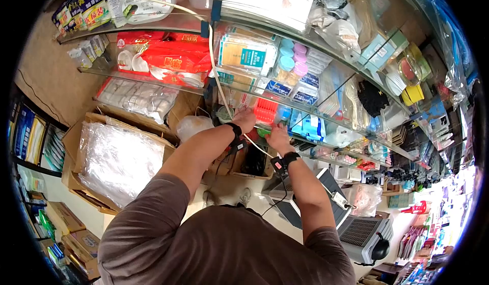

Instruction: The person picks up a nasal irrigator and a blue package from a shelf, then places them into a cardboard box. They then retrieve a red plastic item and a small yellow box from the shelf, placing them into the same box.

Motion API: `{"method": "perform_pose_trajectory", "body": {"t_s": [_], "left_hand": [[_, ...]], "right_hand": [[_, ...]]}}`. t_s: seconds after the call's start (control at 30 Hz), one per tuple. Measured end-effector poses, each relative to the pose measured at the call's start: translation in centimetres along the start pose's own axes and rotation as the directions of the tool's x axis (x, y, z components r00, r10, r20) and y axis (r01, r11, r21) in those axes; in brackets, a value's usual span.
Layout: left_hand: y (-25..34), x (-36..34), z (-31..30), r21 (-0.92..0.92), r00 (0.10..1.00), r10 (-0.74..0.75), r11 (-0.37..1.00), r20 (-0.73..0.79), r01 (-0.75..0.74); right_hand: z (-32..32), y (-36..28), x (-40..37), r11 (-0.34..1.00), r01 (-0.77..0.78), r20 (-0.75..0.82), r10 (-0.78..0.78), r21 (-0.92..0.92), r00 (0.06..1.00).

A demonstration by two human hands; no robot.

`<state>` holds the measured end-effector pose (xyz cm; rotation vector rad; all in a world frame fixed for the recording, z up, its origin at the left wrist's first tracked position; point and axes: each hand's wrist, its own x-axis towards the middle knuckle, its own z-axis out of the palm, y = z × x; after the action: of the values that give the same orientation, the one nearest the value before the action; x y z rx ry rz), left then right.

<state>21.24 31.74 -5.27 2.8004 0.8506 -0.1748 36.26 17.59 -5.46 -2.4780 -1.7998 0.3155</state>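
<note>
At the lower shelf, my left hand (245, 120) is against the left side of a red ribbed plastic item (265, 111). Its fingers are bent, with the tips partly hidden. My right hand (277, 137) is at the shelf's front, just below and right of the red item; its fingers are curled, and what they grip is too small to tell. Between the hands a green item (263, 131) shows. Something blue (283, 113) stands right of the red item, beside blue-and-white packs (307, 125). A pale cable (220, 84) hangs in front of the shelves, passing by my left hand.
Glass shelves hold red bags (175, 56), boxed goods (249, 56) and pink and blue lidded tubs (292, 58). An open carton (76, 155) with clear plastic wrap stands on the floor at left. A grey appliance (362, 234) is at lower right.
</note>
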Motion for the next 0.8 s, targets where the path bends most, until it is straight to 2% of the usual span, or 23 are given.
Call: {"method": "perform_pose_trajectory", "body": {"t_s": [0.03,0.13,0.23,0.33,0.43,0.53,0.57,0.67,0.8], "left_hand": [[-0.4,0.1,0.4,0.058,0.998,0.065,0.996,-0.025,-0.064],[-0.2,-0.5,-0.5,-0.081,0.989,-0.003,0.997,-0.151,-0.010],[0.2,-0.7,-0.3,-0.088,0.953,-0.009,0.996,-0.302,-0.019],[-0.1,-0.1,0.9,0.020,0.923,0.056,0.998,-0.380,-0.052],[-0.2,-0.3,0.6,0.012,0.940,0.074,0.997,-0.332,-0.074],[0.2,-1.4,-1.0,-0.095,0.967,0.046,0.993,-0.250,-0.072],[0.2,-2.1,-1.9,-0.023,0.969,0.109,0.993,-0.222,-0.117],[-0.7,-1.7,-0.2,-0.014,0.921,0.214,0.973,-0.324,-0.231],[-0.4,-1.8,-2.0,-0.048,0.956,0.158,0.983,-0.247,-0.175]], "right_hand": [[-0.2,-0.4,-0.7,1.000,0.011,-0.073,-0.012,-0.014,0.997],[0.4,-0.6,-1.9,0.994,0.065,-0.308,-0.035,0.089,0.951],[0.5,-1.0,-2.6,0.978,0.193,-0.421,-0.145,0.074,0.895],[0.3,-1.2,-2.6,0.977,0.207,-0.447,-0.166,0.043,0.879],[0.3,-1.1,-2.3,0.987,0.160,-0.372,-0.137,0.032,0.918],[0.4,-0.7,-2.0,0.992,0.123,-0.304,-0.105,0.039,0.947],[0.5,-0.6,-1.8,0.993,0.111,-0.281,-0.094,0.046,0.955],[0.4,-0.7,-1.6,0.996,0.077,-0.235,-0.063,0.051,0.970],[1.1,-0.4,-1.1,0.998,0.051,-0.245,-0.041,0.037,0.969]]}}
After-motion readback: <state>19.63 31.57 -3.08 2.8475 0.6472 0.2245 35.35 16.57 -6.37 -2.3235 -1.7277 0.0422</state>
